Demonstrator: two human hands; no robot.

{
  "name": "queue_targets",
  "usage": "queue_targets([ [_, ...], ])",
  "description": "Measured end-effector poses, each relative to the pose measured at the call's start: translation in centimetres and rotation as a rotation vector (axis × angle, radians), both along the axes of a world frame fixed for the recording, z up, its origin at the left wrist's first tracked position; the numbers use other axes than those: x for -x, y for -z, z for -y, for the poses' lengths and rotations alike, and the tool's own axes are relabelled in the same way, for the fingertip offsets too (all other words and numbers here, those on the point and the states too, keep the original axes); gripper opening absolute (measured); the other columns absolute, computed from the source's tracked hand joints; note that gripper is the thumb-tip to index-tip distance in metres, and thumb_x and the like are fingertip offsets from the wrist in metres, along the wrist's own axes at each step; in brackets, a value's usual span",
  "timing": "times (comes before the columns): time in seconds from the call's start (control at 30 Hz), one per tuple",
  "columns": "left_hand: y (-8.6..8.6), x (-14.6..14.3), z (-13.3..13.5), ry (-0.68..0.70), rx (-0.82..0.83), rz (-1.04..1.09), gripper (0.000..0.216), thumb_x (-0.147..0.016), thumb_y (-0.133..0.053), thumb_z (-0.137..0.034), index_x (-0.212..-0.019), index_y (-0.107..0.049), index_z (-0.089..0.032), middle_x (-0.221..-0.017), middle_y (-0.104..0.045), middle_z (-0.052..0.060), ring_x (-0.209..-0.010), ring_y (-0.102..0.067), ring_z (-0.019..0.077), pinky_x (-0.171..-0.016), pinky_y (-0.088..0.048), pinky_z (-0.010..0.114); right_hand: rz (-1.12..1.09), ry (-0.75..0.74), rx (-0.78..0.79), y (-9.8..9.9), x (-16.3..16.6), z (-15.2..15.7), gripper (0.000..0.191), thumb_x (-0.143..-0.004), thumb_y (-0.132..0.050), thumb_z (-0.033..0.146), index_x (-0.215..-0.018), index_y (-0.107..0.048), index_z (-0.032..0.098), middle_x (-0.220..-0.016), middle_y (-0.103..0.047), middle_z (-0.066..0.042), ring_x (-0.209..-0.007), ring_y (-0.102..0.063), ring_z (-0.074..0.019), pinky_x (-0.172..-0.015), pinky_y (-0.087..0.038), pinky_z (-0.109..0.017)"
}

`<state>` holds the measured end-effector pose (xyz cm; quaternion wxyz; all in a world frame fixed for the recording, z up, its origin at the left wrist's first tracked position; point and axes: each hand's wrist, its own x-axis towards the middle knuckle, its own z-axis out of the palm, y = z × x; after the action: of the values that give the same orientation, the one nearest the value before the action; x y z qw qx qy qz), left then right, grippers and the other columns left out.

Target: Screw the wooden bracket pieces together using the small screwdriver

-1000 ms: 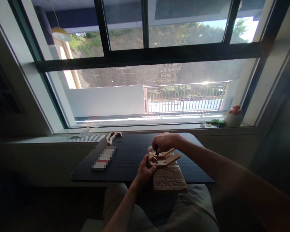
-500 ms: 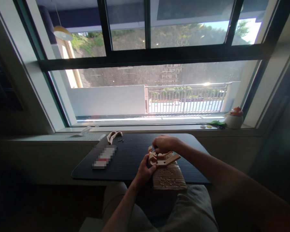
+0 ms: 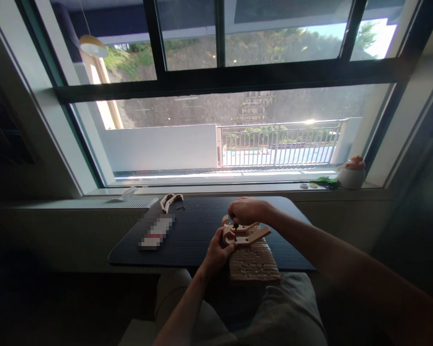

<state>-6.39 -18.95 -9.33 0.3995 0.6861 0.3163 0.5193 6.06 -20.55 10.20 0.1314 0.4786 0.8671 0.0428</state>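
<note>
My left hand (image 3: 217, 251) is closed around the near end of a pale wooden piece (image 3: 252, 237) with a curved end and a straight arm pointing right. Above it, my right hand (image 3: 248, 210) makes a fist over a thin dark screwdriver (image 3: 235, 232). Its shaft points straight down at the wooden piece, and its handle is hidden in my fingers. The wood rests on a brown ridged pad (image 3: 254, 266), pitted with many small holes, which juts over the table's front edge toward my lap.
On the dark table (image 3: 198, 235), another pair of curved wooden parts (image 3: 170, 202) lies at the back left, with several small screws (image 3: 181, 207) beside it. A blurred-out white and red item (image 3: 157, 232) is nearer. A white pot (image 3: 351, 177) stands on the windowsill.
The view has shifted slightly. My right hand stays over the wooden piece with a slightly changed wrist angle, and my left hand keeps its grip.
</note>
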Motion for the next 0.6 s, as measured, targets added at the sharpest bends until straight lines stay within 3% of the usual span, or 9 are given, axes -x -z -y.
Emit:
queue_targets([
  [0.23, 0.18, -0.03, -0.13, 0.013, -0.005, 0.007, 0.029, -0.071, -0.063, -0.022, -0.099, -0.054, -0.019, -0.092, -0.062, 0.002, -0.086, -0.056, 0.0161, -0.084, -0.042, 0.027, 0.006, 0.034, -0.04, 0.3, 0.13, 0.23, 0.028, -0.075, -0.054, 0.024, -0.095, -0.069, 0.011, -0.096, -0.068, -0.014, -0.087, -0.061, -0.023, -0.065, -0.041, -0.028],
  [0.43, 0.28, 0.04, -0.24, 0.028, -0.014, -0.001, 0.028, -0.072, -0.062, -0.021, -0.099, -0.054, -0.019, -0.093, -0.061, 0.002, -0.087, -0.055, 0.0157, -0.086, -0.041, 0.027, -0.039, 0.061, -0.043, -0.54, -0.44, 0.44, 0.042, -0.074, -0.057, 0.036, -0.111, -0.062, 0.018, -0.105, -0.066, -0.01, -0.094, -0.058, -0.0238, -0.067, -0.041, -0.028],
  [0.6, 0.25, 0.06, -0.18, 0.036, 0.002, -0.015, 0.03, -0.073, -0.062, -0.022, -0.101, -0.052, -0.019, -0.094, -0.062, 0.002, -0.087, -0.055, 0.016, -0.084, -0.041, 0.028, -0.057, 0.008, 0.011, -0.04, -0.04, 0.45, 0.029, -0.072, -0.058, 0.031, -0.098, -0.068, 0.023, -0.097, -0.068, -0.004, -0.085, -0.06, -0.0195, -0.06, -0.039, -0.025],
])
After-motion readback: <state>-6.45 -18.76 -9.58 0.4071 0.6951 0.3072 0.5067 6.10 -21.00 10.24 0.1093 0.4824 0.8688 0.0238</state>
